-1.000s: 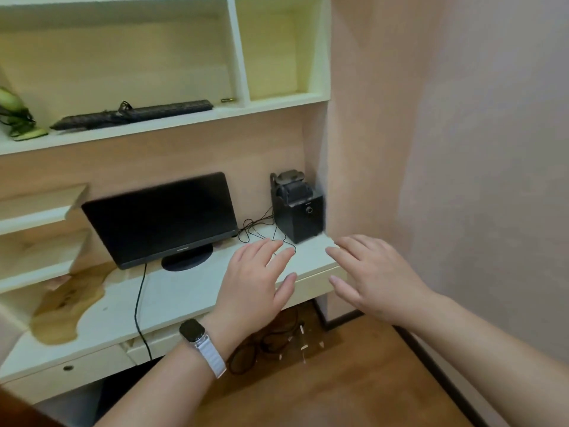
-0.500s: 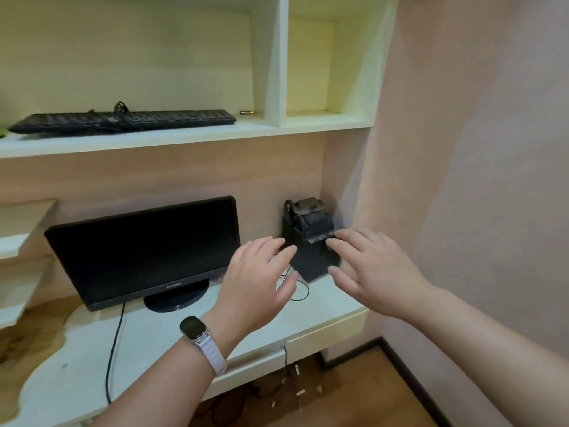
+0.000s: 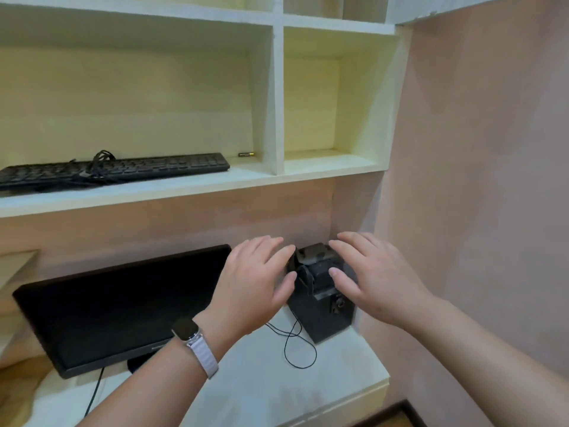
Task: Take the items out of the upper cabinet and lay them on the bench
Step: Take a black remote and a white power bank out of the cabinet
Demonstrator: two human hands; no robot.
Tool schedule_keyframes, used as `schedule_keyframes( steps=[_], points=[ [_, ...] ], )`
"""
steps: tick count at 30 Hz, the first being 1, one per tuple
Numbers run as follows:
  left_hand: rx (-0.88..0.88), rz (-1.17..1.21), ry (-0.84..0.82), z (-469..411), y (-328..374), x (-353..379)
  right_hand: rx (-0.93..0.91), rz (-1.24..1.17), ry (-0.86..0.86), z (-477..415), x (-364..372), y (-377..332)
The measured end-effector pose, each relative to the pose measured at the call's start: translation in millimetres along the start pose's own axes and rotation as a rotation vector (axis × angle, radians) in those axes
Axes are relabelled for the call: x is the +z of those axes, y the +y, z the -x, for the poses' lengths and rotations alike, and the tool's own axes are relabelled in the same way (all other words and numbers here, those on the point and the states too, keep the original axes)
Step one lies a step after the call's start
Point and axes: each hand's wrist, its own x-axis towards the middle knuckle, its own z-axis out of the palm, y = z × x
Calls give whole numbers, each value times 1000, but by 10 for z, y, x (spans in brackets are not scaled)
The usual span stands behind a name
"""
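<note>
Head view shows my left hand (image 3: 255, 285) and right hand (image 3: 369, 278) both spread and empty, raised in front of the black speaker box (image 3: 320, 306) on the bench (image 3: 277, 392). One keyboard (image 3: 117, 172) and one small battery (image 3: 246, 154) sit on the cabinet shelf (image 3: 184, 188). The coiled cable (image 3: 100, 161) on the keyboard could snag or drag the battery off if I pull carelessly. One monitor (image 3: 117, 309) stands below.
</note>
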Motion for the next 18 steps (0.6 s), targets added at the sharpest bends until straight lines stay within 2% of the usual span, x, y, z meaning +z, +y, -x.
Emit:
schedule_keyframes(
  steps=[8, 18],
  points=[
    [36, -105, 42, -1204, 50, 269, -4, 2, 29, -775, -105, 843],
    [-10, -179, 217, -2246, -41, 220, -136, -51, 284, -1818, -391, 1580]
  ],
)
